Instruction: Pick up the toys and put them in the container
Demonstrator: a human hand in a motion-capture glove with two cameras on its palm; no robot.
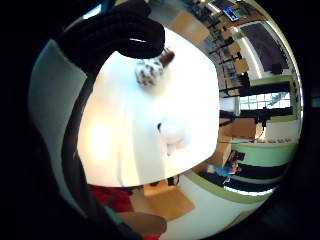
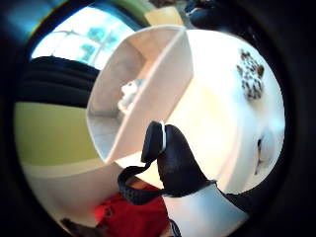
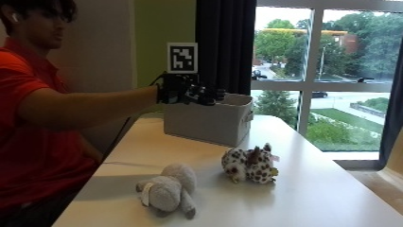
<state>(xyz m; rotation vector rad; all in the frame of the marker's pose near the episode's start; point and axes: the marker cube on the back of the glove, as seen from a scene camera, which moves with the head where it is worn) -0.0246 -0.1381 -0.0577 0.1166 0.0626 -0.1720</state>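
**Two toys on the worktop, gloved hand over the container**

Nearest the camera, a fluffy grey-white lamb toy (image 3: 169, 189) lies on the white worktop (image 3: 315, 198) toward its near left side. Just to its right and slightly farther back sits a spotted plush toy (image 3: 250, 164), white with dark brown patches; the two are close but apart. Both also show in the palm views, well apart from the container.

At the far end of the worktop stands a white rectangular container (image 3: 211, 122). The thumb-side palm view looks down into it, where a small white toy (image 2: 129, 93) lies at the bottom.

From the left, the person's arm reaches out level, and the gloved right hand (image 3: 189, 93) hovers over the container's near left rim. Its fingers are loosely relaxed and hold nothing.
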